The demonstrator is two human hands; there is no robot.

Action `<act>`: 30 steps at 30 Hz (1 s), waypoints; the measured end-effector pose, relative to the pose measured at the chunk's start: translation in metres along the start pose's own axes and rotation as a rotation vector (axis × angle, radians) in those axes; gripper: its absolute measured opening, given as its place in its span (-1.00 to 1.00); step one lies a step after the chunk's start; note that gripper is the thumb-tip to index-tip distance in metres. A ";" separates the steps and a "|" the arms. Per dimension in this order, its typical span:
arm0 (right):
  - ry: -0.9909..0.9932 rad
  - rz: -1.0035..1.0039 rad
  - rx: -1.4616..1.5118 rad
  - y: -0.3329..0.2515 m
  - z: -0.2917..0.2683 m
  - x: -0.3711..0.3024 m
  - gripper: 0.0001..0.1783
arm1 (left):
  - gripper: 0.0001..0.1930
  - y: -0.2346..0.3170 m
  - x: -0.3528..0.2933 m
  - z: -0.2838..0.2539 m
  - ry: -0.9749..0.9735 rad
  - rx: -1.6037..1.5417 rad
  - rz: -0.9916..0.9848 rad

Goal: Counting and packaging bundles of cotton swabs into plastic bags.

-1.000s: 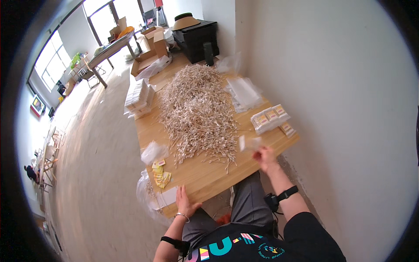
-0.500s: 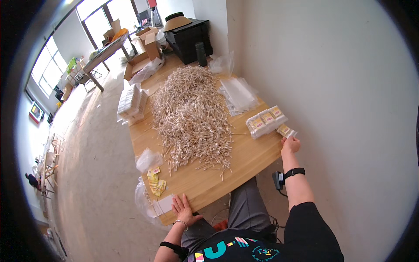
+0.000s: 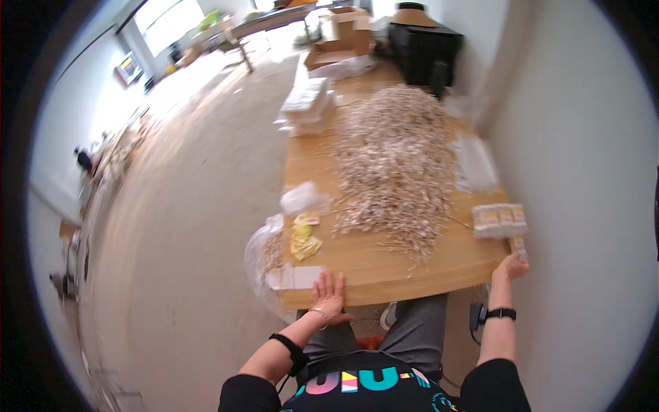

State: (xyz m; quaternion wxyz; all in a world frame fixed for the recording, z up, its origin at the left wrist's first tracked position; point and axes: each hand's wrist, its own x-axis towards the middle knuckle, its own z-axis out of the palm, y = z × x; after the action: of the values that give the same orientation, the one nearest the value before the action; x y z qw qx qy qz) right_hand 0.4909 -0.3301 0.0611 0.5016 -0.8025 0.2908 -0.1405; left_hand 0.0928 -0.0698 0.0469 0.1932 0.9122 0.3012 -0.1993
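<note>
My left hand [image 3: 329, 296] lies with fingers spread on the near left table edge, touching a white card [image 3: 305, 277]. At the right corner my right hand [image 3: 513, 266] is closed on a small clear pack [image 3: 517, 245] with a yellow label, just below a row of similar wrapped packs [image 3: 500, 221]. A large heap of loose cotton swabs [image 3: 395, 161] covers the middle of the wooden table [image 3: 371, 283]. Beyond my left hand are several yellow label cards [image 3: 302, 238] and a crumpled clear bag [image 3: 304, 198]. The picture is blurred by motion.
A plastic bag with swabs [image 3: 272, 251] hangs at the left table edge. White bundles [image 3: 307, 99], a cardboard box [image 3: 341, 44] and a black crate [image 3: 425, 51] stand toward the far end. Flat clear bags [image 3: 476, 165] lie near the right wall [image 3: 583, 172].
My view has turned left, so the table and everything on it sit further right in the picture. Both hands keep about the same places at the table edge.
</note>
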 end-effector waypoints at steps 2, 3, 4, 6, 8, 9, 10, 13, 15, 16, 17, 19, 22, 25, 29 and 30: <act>0.056 -0.396 0.098 -0.005 0.013 -0.030 -0.73 | 0.31 0.003 -0.001 -0.006 -0.003 -0.023 0.062; -0.143 -0.513 0.229 -0.015 0.021 -0.058 -0.78 | 0.31 0.004 -0.001 -0.008 0.004 -0.043 0.042; -0.348 -0.620 0.356 -0.026 0.029 -0.101 -0.82 | 0.31 0.002 -0.004 -0.010 -0.006 -0.031 0.041; -0.908 -0.660 0.332 -0.040 0.041 -0.180 -0.89 | 0.31 -0.001 -0.007 -0.008 -0.013 -0.033 0.039; -1.174 -0.908 0.191 -0.060 0.045 -0.259 -0.88 | 0.31 -0.009 -0.010 -0.003 -0.004 -0.049 0.031; -1.323 -0.997 0.098 -0.068 0.052 -0.284 -0.83 | 0.31 -0.009 -0.009 -0.003 0.005 -0.062 0.023; -1.319 -1.205 0.034 -0.067 0.067 -0.305 -0.78 | 0.31 -0.007 -0.008 -0.005 -0.002 -0.080 0.035; -1.342 -1.560 -0.155 -0.062 0.112 -0.357 -0.58 | 0.30 -0.007 -0.009 -0.005 0.015 -0.125 0.059; -1.188 -1.707 -0.238 -0.060 0.144 -0.375 -0.55 | 0.29 -0.005 -0.007 -0.008 -0.024 -0.134 0.082; -1.024 -1.830 -0.316 -0.057 0.157 -0.383 -0.51 | 0.28 -0.005 -0.006 -0.008 -0.024 -0.153 0.094; -1.025 -1.837 -0.314 -0.054 0.168 -0.386 -0.51 | 0.28 -0.004 -0.005 -0.008 -0.020 -0.158 0.091; -0.917 -1.856 -0.336 -0.052 0.179 -0.394 -0.59 | 0.28 -0.006 -0.005 -0.008 -0.037 -0.187 0.115; -0.937 -1.928 -0.550 -0.049 0.182 -0.403 -0.63 | 0.28 -0.012 -0.009 -0.009 -0.046 -0.234 0.128; -1.079 -1.870 -0.491 -0.047 0.186 -0.398 -0.74 | 0.28 -0.013 -0.008 -0.011 -0.055 -0.253 0.144; -1.018 -1.684 -0.146 -0.054 0.185 -0.378 -0.80 | 0.27 -0.010 -0.004 -0.010 -0.034 -0.242 0.170; -1.018 -1.505 -0.041 -0.061 0.172 -0.381 -0.82 | 0.27 -0.011 -0.007 -0.011 -0.032 -0.248 0.167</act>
State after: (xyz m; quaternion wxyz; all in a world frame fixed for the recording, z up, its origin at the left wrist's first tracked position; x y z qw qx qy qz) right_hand 0.2980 0.0463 0.0617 0.3308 -0.7542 -0.5647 -0.0542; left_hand 0.0838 -0.0596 0.0569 0.3253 0.8999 0.2434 -0.1584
